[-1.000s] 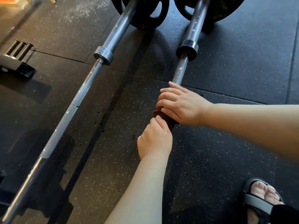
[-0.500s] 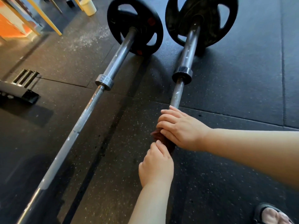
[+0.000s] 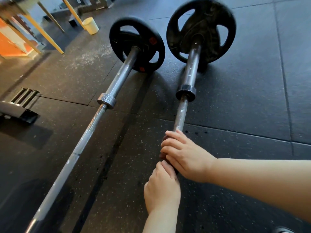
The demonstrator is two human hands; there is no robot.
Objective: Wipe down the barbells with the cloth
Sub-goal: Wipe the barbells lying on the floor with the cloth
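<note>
Two steel barbells lie side by side on the black rubber floor, each with a black plate at the far end. My right hand (image 3: pixel 183 156) is curled over the shaft of the right barbell (image 3: pixel 180 115), gripping a dark reddish-brown cloth (image 3: pixel 162 155) wrapped round it; only a sliver of cloth shows under the fingers. My left hand (image 3: pixel 161 187) holds the same shaft just behind the right hand, fingers curled round it. The left barbell (image 3: pixel 87 133) lies untouched, with whitish chalk marks along its shaft.
A small metal rack (image 3: pixel 18 106) with short bars sits on the floor at the left. A pale cup (image 3: pixel 90 25) and yellow frame legs (image 3: pixel 42 33) stand at the back left. The right barbell's plate (image 3: pixel 201 29) and collar (image 3: pixel 186 92) lie ahead of my hands.
The view has tilted up, showing both plates and the back of the room. My hands stay together on the right barbell's shaft, at much the same distance from the collar.
</note>
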